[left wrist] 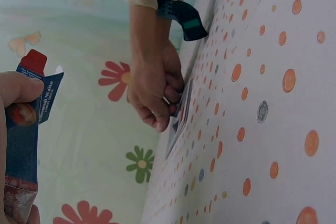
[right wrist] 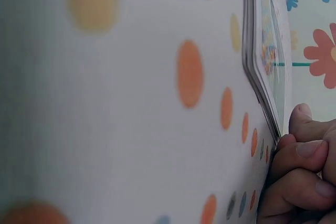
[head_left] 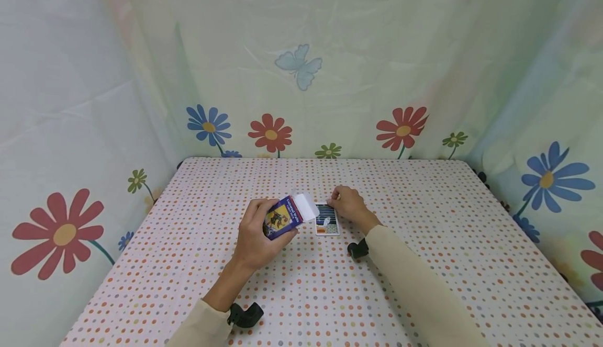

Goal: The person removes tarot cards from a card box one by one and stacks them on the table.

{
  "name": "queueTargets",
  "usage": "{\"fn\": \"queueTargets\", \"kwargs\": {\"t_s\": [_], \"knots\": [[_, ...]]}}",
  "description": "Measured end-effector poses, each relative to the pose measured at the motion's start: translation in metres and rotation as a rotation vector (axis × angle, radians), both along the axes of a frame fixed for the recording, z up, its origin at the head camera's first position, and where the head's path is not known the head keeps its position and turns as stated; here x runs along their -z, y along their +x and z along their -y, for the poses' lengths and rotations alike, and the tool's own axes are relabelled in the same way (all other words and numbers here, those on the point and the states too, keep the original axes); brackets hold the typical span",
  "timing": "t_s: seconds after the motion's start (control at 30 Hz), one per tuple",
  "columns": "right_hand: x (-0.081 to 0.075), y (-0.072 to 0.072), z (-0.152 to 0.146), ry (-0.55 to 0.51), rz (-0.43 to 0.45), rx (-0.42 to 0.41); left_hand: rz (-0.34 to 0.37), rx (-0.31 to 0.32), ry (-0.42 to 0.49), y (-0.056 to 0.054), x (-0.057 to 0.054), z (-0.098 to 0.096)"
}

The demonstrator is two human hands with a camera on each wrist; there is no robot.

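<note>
My left hand grips a blue tarot card box above the table, thumb along one side and fingers along the other. The box's white end flap stands open and points toward the cards; its inside is hidden. A thin, slightly uneven stack of tarot cards lies picture side up on the table. At the stack's far right corner, my right hand pinches the edge with curled fingers. In the right wrist view its fingertips are right at the layered card edges.
A white cloth with coloured dots covers the table. Curtains printed with flowers and butterflies hang behind it and at both sides. Each wrist wears a black camera mount, one on the left and one on the right, close over the cloth.
</note>
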State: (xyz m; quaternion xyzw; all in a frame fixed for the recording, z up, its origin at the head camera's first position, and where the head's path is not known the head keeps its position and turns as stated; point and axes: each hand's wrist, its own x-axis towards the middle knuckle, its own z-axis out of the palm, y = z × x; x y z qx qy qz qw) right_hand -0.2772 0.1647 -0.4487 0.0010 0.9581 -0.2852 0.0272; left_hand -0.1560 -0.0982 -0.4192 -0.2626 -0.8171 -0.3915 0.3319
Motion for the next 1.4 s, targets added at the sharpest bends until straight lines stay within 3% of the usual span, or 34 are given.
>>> {"fn": "queueTargets", "kwargs": {"t_s": [0.4, 0.63, 0.77, 1.17, 1.4], "knots": [[-0.008, 0.008, 0.000, -0.056, 0.076, 0.027, 0.006, 0.011, -0.002, 0.000, 0.000, 0.001], [-0.011, 0.010, 0.000, -0.050, 0.050, -0.058, 0.020, 0.008, -0.003, -0.003, 0.000, 0.001], [-0.012, 0.016, 0.002, -0.067, -0.008, -0.088, 0.015, 0.009, -0.008, -0.003, 0.000, 0.001], [-0.033, 0.048, 0.034, -0.295, -0.177, -0.124, 0.017, 0.008, -0.015, -0.003, 0.006, 0.004], [-0.046, 0.065, 0.051, -0.392, -0.396, -0.082, 0.030, 0.022, -0.015, -0.004, 0.008, 0.002]]}}
